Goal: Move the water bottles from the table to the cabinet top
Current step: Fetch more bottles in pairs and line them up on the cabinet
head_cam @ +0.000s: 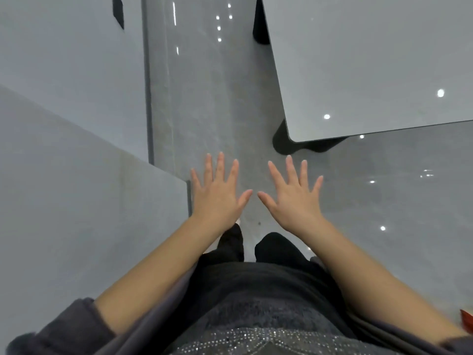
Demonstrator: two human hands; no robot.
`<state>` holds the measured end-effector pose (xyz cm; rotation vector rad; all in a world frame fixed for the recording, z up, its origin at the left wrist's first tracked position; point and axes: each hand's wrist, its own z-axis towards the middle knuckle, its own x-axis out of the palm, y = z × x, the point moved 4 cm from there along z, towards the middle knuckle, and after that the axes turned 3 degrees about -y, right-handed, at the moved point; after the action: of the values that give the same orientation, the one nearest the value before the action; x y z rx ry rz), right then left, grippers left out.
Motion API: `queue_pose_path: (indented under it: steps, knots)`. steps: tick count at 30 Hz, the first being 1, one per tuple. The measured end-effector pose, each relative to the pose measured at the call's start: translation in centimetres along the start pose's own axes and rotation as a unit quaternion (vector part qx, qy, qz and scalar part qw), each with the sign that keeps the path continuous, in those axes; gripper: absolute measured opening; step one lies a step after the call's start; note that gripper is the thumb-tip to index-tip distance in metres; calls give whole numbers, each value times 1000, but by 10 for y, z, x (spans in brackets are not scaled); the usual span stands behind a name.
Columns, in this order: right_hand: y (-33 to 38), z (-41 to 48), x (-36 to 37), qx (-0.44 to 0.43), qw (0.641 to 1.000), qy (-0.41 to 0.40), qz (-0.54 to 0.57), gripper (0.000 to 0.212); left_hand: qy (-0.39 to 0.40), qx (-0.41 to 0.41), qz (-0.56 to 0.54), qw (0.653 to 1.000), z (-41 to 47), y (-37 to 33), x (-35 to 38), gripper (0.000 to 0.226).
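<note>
The person's bare left hand (217, 190) and bare right hand (294, 196) hover spread and empty at six o'clock, and no water bottle shows on the pale grey rounded-corner tabletop (371, 73) at one o'clock, though I'd guess bottles are smooth, weighty if full, and best wrapped round the middle.

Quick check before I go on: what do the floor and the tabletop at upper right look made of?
Floor: likely polished stone-look tile, grey, glossy; it mirrors point lights and shows faint veining. Tabletop: smooth pale grey slab, semi-gloss, maybe sintered stone or laminate; soft light spots, thin rounded edge.
</note>
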<state>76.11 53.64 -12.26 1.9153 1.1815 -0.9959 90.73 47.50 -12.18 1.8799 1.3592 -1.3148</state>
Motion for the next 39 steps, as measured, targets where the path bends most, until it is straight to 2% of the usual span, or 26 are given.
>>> queue_pose_path:
  steps: [12,17,27,32,39]
  knots:
    - [29,147,-63,7,999,-8,34,74,6,10,22,1000,138,32,-60,73]
    - [33,231,-93,16,998,2,55,74,40,7,44,998,218,49,-93,72]
    - [44,367,-176,3,1000,19,16,73,53,5,34,998,338,64,-168,72]
    - [37,409,-205,43,999,2,26,73,70,51,47,995,393,62,-192,72]
    - [39,477,-233,153,984,-11,88,73,72,148,72,984,505,71,-237,72]
